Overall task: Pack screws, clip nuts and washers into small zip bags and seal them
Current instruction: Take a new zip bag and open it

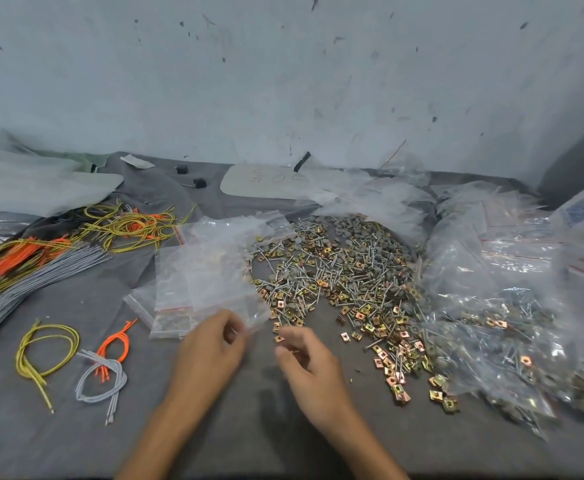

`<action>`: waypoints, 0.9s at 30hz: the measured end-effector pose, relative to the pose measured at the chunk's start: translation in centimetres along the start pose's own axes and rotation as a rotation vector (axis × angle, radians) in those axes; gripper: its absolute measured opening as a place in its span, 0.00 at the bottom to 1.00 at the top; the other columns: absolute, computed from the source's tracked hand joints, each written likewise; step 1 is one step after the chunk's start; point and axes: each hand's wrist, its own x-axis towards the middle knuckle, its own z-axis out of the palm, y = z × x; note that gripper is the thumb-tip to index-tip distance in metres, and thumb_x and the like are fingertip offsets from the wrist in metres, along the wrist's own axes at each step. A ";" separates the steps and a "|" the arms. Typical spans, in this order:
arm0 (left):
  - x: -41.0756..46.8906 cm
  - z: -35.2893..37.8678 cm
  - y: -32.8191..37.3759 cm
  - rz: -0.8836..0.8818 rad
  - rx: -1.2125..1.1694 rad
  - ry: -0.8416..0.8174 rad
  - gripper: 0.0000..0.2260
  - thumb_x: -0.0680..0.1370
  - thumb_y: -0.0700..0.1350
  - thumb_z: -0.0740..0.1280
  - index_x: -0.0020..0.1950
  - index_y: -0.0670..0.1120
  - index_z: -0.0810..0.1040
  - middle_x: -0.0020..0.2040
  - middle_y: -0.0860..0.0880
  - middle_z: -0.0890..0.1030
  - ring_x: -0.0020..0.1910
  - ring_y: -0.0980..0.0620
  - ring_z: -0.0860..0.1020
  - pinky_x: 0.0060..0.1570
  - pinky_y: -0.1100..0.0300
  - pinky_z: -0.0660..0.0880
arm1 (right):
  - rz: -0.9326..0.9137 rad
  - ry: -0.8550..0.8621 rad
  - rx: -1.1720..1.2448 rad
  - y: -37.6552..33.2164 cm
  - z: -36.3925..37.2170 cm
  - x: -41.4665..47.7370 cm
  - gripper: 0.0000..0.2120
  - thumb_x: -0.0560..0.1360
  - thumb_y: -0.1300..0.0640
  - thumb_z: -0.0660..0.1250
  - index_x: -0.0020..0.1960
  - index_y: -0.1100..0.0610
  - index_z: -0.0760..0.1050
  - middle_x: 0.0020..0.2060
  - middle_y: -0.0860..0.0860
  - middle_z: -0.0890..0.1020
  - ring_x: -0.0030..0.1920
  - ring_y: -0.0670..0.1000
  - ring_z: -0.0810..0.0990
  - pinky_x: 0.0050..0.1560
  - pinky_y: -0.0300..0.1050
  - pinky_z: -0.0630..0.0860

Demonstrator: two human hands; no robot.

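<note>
A large loose heap of screws, brass clip nuts and grey washers (pixel 346 271) spreads over the grey cloth (pixel 249 427) at centre right. A stack of small clear zip bags (pixel 203 271) with red seal strips lies left of the heap. My left hand (pixel 214 344) pinches the near corner of one clear bag at the stack's front edge. My right hand (pixel 304 358) hovers with fingers curled beside it, at the heap's near edge; small parts seem to sit at its fingertips, but blur hides them.
Filled zip bags (pixel 512 327) are piled at the right. Bundles of yellow, orange and grey wires (pixel 41 265) lie at the left, with small wire loops (pixel 100 372) nearer me. White plastic sheets (pixel 34 181) and a pale board (pixel 266 180) sit by the wall.
</note>
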 end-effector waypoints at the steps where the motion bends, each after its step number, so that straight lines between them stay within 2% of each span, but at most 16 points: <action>1: -0.6 0.6 0.5 0.013 -0.013 -0.031 0.08 0.74 0.47 0.73 0.38 0.53 0.75 0.34 0.55 0.79 0.35 0.60 0.76 0.37 0.60 0.72 | 0.026 0.004 0.048 -0.2 0.3 0.2 0.10 0.77 0.54 0.71 0.57 0.45 0.77 0.51 0.39 0.84 0.50 0.43 0.83 0.53 0.48 0.82; 3: -1.4 1.5 1.1 0.021 -0.047 -0.097 0.06 0.73 0.49 0.72 0.40 0.55 0.75 0.36 0.58 0.79 0.35 0.60 0.76 0.36 0.60 0.73 | 0.045 0.035 0.116 -0.3 0.8 0.5 0.11 0.76 0.53 0.73 0.55 0.47 0.75 0.50 0.44 0.84 0.49 0.46 0.84 0.48 0.53 0.83; 5: -1.9 2.3 1.4 0.026 -0.089 -0.152 0.05 0.73 0.50 0.71 0.42 0.57 0.76 0.36 0.59 0.80 0.34 0.60 0.76 0.37 0.57 0.75 | 0.044 0.069 0.162 -0.1 1.0 0.6 0.09 0.77 0.53 0.73 0.53 0.49 0.74 0.48 0.49 0.84 0.48 0.49 0.85 0.44 0.53 0.84; 8: -2.1 2.9 1.3 0.030 -0.161 -0.216 0.08 0.73 0.52 0.72 0.40 0.52 0.75 0.34 0.56 0.80 0.32 0.59 0.75 0.38 0.52 0.75 | 0.045 0.096 0.166 0.3 1.0 0.8 0.04 0.78 0.52 0.70 0.49 0.48 0.75 0.44 0.52 0.85 0.43 0.53 0.85 0.40 0.51 0.84; 11: -2.1 2.8 1.2 0.029 -0.235 -0.256 0.12 0.72 0.56 0.72 0.38 0.50 0.75 0.33 0.50 0.81 0.33 0.53 0.77 0.39 0.49 0.75 | 0.055 0.102 0.148 0.3 0.9 0.9 0.04 0.77 0.49 0.67 0.46 0.48 0.78 0.40 0.52 0.86 0.39 0.52 0.85 0.40 0.51 0.83; 13: -2.1 2.6 1.1 0.033 -0.291 -0.260 0.12 0.72 0.60 0.67 0.40 0.51 0.77 0.34 0.49 0.82 0.35 0.50 0.79 0.42 0.49 0.76 | 0.072 0.101 0.142 0.4 0.8 0.9 0.07 0.78 0.48 0.65 0.46 0.50 0.79 0.39 0.53 0.85 0.39 0.54 0.85 0.43 0.57 0.83; 15: -2.2 2.6 1.0 0.048 -0.286 -0.232 0.09 0.74 0.58 0.65 0.42 0.54 0.77 0.34 0.51 0.81 0.35 0.52 0.79 0.42 0.50 0.77 | 0.077 0.106 0.127 0.5 0.7 1.0 0.08 0.79 0.49 0.64 0.46 0.50 0.79 0.37 0.53 0.84 0.38 0.54 0.84 0.45 0.61 0.82; 17: -2.3 2.6 0.8 0.069 -0.217 -0.200 0.04 0.76 0.54 0.66 0.44 0.54 0.76 0.35 0.54 0.80 0.34 0.56 0.78 0.39 0.51 0.77 | 0.078 0.107 0.122 0.4 0.8 0.9 0.06 0.77 0.50 0.65 0.46 0.49 0.79 0.36 0.51 0.84 0.36 0.50 0.83 0.44 0.58 0.83; 20: -2.7 2.7 1.2 0.068 -0.151 -0.188 0.08 0.71 0.56 0.66 0.43 0.53 0.73 0.34 0.55 0.79 0.33 0.56 0.77 0.35 0.52 0.76 | 0.061 0.090 0.107 -0.1 1.1 0.6 0.07 0.73 0.46 0.69 0.46 0.48 0.79 0.39 0.49 0.85 0.38 0.46 0.84 0.40 0.44 0.81; 21: -2.8 2.8 1.2 0.074 -0.142 -0.186 0.08 0.70 0.56 0.65 0.44 0.54 0.72 0.34 0.56 0.79 0.33 0.56 0.77 0.34 0.53 0.75 | 0.056 0.091 0.104 -0.1 1.1 0.6 0.07 0.73 0.46 0.71 0.46 0.49 0.79 0.39 0.49 0.86 0.39 0.46 0.84 0.39 0.43 0.80; 24: -2.9 2.7 1.1 0.089 -0.096 -0.140 0.07 0.76 0.54 0.67 0.47 0.58 0.69 0.34 0.57 0.79 0.31 0.56 0.75 0.32 0.54 0.73 | 0.053 0.113 0.128 0.3 1.1 0.6 0.03 0.77 0.57 0.69 0.48 0.50 0.77 0.42 0.50 0.86 0.40 0.50 0.85 0.38 0.45 0.82; 27: -3.1 2.3 1.1 0.160 -0.024 -0.082 0.10 0.76 0.58 0.64 0.56 0.65 0.68 0.34 0.58 0.77 0.32 0.53 0.76 0.31 0.53 0.73 | 0.069 0.110 0.117 0.5 1.2 0.4 0.09 0.78 0.58 0.68 0.50 0.44 0.72 0.43 0.50 0.86 0.38 0.51 0.85 0.37 0.48 0.82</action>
